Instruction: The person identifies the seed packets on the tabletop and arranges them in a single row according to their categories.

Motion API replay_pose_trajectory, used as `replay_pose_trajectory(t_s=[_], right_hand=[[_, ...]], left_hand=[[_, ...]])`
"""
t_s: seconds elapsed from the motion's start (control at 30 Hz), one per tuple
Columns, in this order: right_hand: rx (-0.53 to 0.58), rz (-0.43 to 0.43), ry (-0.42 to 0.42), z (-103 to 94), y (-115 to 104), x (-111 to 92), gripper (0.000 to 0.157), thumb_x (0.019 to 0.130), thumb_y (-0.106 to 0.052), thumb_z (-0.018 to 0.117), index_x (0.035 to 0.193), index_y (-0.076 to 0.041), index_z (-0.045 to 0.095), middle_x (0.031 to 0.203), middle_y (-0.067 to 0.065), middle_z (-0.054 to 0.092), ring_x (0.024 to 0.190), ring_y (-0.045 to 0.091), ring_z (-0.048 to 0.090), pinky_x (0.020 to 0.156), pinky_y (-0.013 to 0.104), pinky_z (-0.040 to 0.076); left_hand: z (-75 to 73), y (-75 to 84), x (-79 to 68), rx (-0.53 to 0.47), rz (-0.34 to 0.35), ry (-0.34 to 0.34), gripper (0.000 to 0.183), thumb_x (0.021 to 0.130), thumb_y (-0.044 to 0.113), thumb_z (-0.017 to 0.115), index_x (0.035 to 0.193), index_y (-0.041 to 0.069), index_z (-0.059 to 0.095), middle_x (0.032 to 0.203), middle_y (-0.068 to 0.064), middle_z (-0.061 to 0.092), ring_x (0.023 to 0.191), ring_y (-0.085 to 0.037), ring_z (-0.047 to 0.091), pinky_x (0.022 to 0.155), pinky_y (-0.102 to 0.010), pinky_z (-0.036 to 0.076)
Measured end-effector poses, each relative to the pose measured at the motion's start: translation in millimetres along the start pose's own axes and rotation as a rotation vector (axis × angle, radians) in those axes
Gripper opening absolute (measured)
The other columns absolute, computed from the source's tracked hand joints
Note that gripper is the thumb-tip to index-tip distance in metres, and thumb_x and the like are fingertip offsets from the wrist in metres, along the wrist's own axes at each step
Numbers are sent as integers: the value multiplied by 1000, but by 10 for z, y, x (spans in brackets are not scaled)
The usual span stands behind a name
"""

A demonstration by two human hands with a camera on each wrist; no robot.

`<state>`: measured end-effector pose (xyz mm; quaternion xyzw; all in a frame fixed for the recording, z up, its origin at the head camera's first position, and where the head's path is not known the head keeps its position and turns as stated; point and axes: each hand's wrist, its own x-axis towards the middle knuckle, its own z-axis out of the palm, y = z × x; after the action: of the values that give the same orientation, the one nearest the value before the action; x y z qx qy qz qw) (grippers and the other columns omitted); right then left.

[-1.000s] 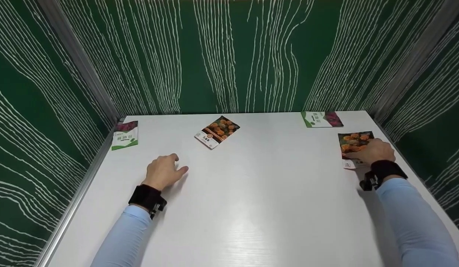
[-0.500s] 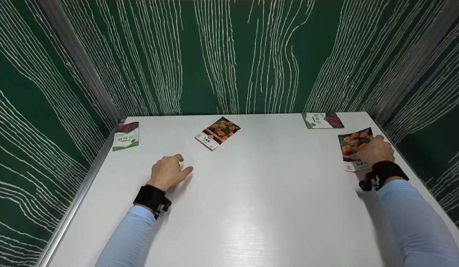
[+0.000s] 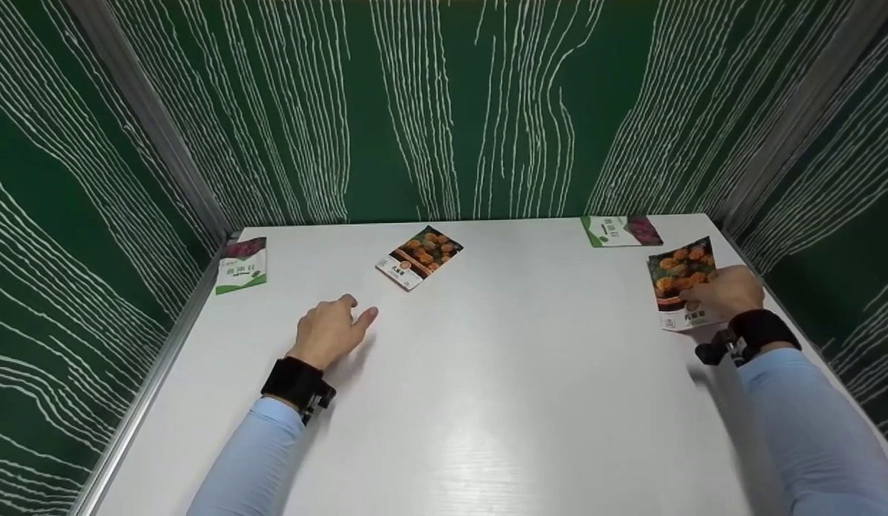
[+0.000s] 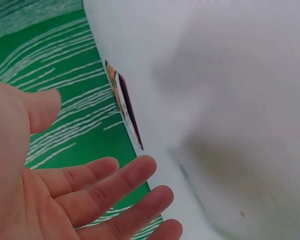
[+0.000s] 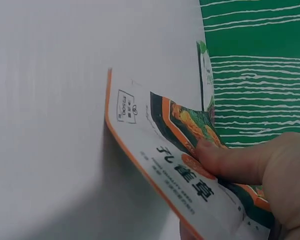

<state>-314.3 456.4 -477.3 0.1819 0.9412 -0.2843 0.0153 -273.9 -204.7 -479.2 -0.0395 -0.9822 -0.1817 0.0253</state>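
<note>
My right hand [image 3: 730, 292] pinches a seed packet [image 3: 679, 276] with orange flowers on it, near the table's right edge. In the right wrist view the thumb presses on the front of this packet [image 5: 175, 165], and its lower edge bends up off the table. My left hand [image 3: 327, 331] hovers over the left side of the table with fingers spread and nothing in it. Ahead of it lies a second orange-flower seed packet [image 3: 420, 256], turned at an angle. The left wrist view shows the open palm [image 4: 50, 205] and that packet [image 4: 123, 107] edge-on.
A green-and-white seed packet with purple flowers [image 3: 241, 265] lies at the table's far left corner. Another such packet [image 3: 621, 231] lies at the back right. Green walls with white lines [image 3: 487, 107] border the white table [image 3: 501, 373] at the back and sides.
The right hand has gripped the orange-flower packet; the packet has turned counterclockwise and its lower edge has lifted. The left hand has drifted slightly right and stays empty.
</note>
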Motion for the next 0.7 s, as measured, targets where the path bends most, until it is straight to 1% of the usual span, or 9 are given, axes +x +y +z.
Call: replay_pose_trajectory(t_s=[0.1, 0.23, 0.3, 0.37, 0.47, 0.5, 0.57, 0.63, 0.7], right_hand=[[-24, -27, 6, -10, -53, -18, 65, 100, -32, 77, 133, 22, 65, 138, 46, 64, 116, 53, 62, 88, 53, 56], [-14, -33, -2, -28, -128, -53, 64, 103, -32, 74, 138, 20, 65, 141, 45, 65, 118, 53, 63, 81, 44, 53], [-3, -37, -9, -38, -172, -71, 68, 104, -32, 74, 144, 20, 61, 145, 45, 62, 122, 55, 62, 79, 41, 52], [16, -33, -12, -38, -215, -85, 70, 103, -33, 75, 146, 21, 60, 145, 45, 62, 122, 54, 62, 77, 39, 52], [24, -51, 0, -26, -270, -101, 70, 103, -36, 77, 142, 20, 63, 143, 45, 64, 123, 54, 62, 73, 34, 50], [34, -55, 0, -18, -288, -106, 68, 103, -37, 77, 138, 20, 66, 139, 44, 67, 121, 53, 63, 72, 33, 49], [47, -69, 11, -2, -322, -115, 68, 102, -38, 78, 137, 19, 67, 135, 42, 70, 121, 53, 63, 70, 30, 48], [74, -81, 13, 13, -368, -129, 64, 102, -38, 79, 133, 17, 70, 120, 36, 77, 119, 51, 64, 70, 30, 48], [90, -100, 16, 28, -420, -143, 63, 101, -37, 81, 131, 17, 71, 99, 25, 82, 116, 48, 66, 70, 28, 47]], left_hand=[[-5, 27, -1, 2, 11, 8, 65, 115, 53, 56, 138, -5, 74, 123, -29, 82, 109, -48, 81, 92, -62, 65], [3, 35, -8, 12, 41, 38, 61, 116, 49, 56, 131, -5, 78, 119, -28, 83, 104, -48, 82, 87, -62, 66], [7, 31, -10, 14, 50, 55, 58, 116, 47, 56, 128, -4, 79, 116, -27, 84, 102, -47, 83, 86, -62, 66], [10, 32, -9, 14, 50, 64, 55, 116, 46, 56, 122, -3, 80, 109, -26, 84, 97, -45, 82, 83, -60, 66], [12, 39, -8, 13, 49, 63, 52, 117, 43, 54, 109, -1, 80, 95, -22, 82, 87, -40, 80, 77, -57, 64], [13, 45, -8, 13, 50, 61, 51, 117, 42, 54, 105, 0, 80, 91, -21, 80, 83, -39, 78, 75, -56, 63], [14, 56, -8, 5, 44, 54, 50, 117, 42, 54, 105, 0, 79, 91, -21, 80, 83, -37, 77, 76, -55, 63], [13, 70, -6, -1, 36, 51, 52, 116, 44, 56, 113, -1, 80, 101, -23, 83, 89, -39, 80, 80, -57, 65], [14, 79, 1, -8, 26, 46, 55, 114, 47, 60, 125, -3, 79, 113, -25, 84, 98, -43, 82, 85, -58, 66]])
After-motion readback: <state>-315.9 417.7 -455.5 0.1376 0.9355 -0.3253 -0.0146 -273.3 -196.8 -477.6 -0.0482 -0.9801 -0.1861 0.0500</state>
